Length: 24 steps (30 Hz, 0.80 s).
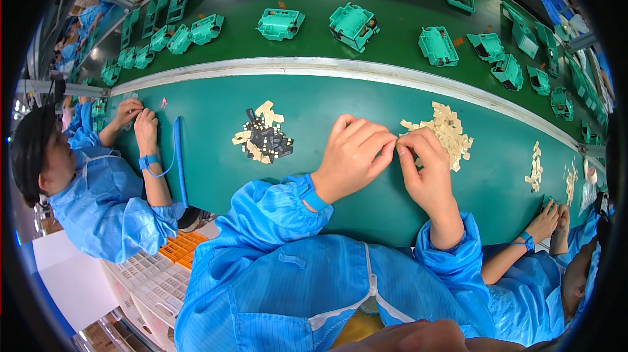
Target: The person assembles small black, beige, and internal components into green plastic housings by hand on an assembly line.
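Above the green bench my left hand and my right hand meet fingertip to fingertip. Both are pinched closed, and whatever sits between the fingers is too small to make out. Just behind my right hand spreads a pile of small cream-coloured pieces. Left of my left hand lies a heap of small black pieces with pale squares on them, mixed with some cream pieces. A blue band circles my left wrist.
Beyond a pale metal rail, a dark green belt carries several turquoise plastic housings. Co-workers in blue sit at the left and right. A blue strip lies near the left one; more cream pieces lie at right.
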### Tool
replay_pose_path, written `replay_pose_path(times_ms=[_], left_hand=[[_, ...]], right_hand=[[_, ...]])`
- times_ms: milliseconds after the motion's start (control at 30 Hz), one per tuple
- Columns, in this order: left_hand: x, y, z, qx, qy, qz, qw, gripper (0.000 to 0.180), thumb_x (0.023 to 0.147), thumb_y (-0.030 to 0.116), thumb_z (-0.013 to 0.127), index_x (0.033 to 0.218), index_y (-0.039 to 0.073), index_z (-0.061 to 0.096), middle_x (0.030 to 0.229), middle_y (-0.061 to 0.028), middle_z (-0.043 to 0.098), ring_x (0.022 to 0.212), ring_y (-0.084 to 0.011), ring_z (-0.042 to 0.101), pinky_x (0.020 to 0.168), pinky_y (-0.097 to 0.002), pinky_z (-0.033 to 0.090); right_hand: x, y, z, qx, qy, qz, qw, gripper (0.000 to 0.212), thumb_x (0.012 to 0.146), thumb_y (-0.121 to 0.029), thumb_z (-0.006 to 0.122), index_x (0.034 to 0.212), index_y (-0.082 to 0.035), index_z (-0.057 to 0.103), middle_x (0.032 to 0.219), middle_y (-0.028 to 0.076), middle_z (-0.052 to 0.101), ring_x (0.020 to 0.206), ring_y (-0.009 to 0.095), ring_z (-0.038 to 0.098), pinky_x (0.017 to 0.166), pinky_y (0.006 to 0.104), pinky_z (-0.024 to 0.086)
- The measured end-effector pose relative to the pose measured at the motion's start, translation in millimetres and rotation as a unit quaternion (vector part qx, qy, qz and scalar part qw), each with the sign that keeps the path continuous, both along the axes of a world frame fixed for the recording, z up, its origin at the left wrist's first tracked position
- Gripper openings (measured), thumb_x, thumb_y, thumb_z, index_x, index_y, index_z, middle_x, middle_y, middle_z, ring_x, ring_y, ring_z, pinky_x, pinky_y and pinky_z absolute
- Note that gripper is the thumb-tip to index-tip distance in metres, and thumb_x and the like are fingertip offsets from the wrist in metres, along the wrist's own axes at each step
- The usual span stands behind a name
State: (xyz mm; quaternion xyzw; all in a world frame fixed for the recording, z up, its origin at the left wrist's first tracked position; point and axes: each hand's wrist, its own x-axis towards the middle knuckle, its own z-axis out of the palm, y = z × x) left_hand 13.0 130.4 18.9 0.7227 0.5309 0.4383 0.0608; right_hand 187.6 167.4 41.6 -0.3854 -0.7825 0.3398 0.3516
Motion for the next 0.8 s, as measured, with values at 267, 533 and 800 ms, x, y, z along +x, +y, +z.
replay_pose_path(times_ms=[267,533,800], left_hand=[[5,2,3,-0.005,-0.013,-0.011,1.000,0.014,0.079,0.006,0.077,0.092,0.007,0.072,0.090,-0.0029,0.070,0.080,-0.0209,0.065,0.080,-0.0384,0.044],[11,2,2,-0.009,-0.021,-0.007,1.000,0.011,0.079,0.005,0.076,0.089,0.007,0.072,0.088,-0.0037,0.070,0.078,-0.0216,0.064,0.079,-0.0388,0.045],[14,3,2,-0.026,-0.023,-0.005,0.999,0.011,0.079,0.004,0.074,0.089,0.006,0.072,0.088,-0.0043,0.070,0.078,-0.0219,0.064,0.079,-0.0387,0.045]], right_hand=[[4,0,-1,-0.021,0.006,-0.008,1.000,0.006,0.087,0.004,0.065,0.094,0.001,0.065,0.088,0.015,0.062,0.078,0.031,0.064,0.068,0.0377,0.052],[8,1,-3,0.004,-0.022,-0.011,1.000,0.006,0.088,0.002,0.066,0.094,0.001,0.063,0.086,0.016,0.060,0.075,0.034,0.062,0.065,0.0399,0.051],[10,1,0,-0.008,-0.021,-0.007,1.000,0.005,0.090,0.003,0.064,0.094,0.002,0.062,0.087,0.016,0.060,0.076,0.034,0.062,0.066,0.0404,0.050]])
